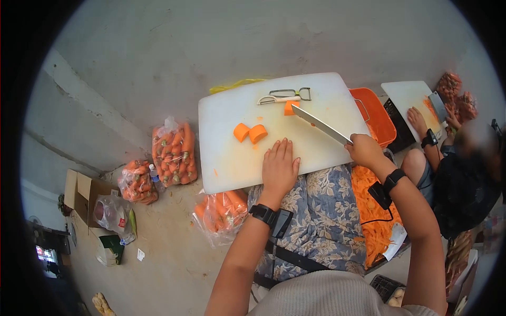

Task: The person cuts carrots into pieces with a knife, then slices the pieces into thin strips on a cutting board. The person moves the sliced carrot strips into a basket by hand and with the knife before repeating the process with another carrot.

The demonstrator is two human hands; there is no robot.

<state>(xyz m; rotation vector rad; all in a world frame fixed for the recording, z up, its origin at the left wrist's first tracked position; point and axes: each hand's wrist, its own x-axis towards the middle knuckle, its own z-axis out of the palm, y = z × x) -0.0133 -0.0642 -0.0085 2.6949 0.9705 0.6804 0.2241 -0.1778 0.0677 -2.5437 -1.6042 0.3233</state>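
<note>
My left hand (281, 166) lies flat on the near edge of a white cutting board (226, 163), fingers spread and holding nothing. My right hand (366, 151) grips the handle of a knife (324, 125), whose blade slants up and left across the board. The blade tip is at a carrot piece (290, 108); whether they touch is unclear. Two more carrot pieces (241, 132) (258, 134) sit close together beyond my left hand. At the far side lie a white peeler (274, 99) and a dark-framed peeler (304, 94).
Bagged carrots (174, 152) stand left of the board, another bag (221, 210) below it. Shredded carrot (371, 216) lies right of my lap. An orange bin (387, 129) is beyond my right hand. A co-worker (464, 184) works at another board (403, 89). A cardboard box (79, 197) is far left.
</note>
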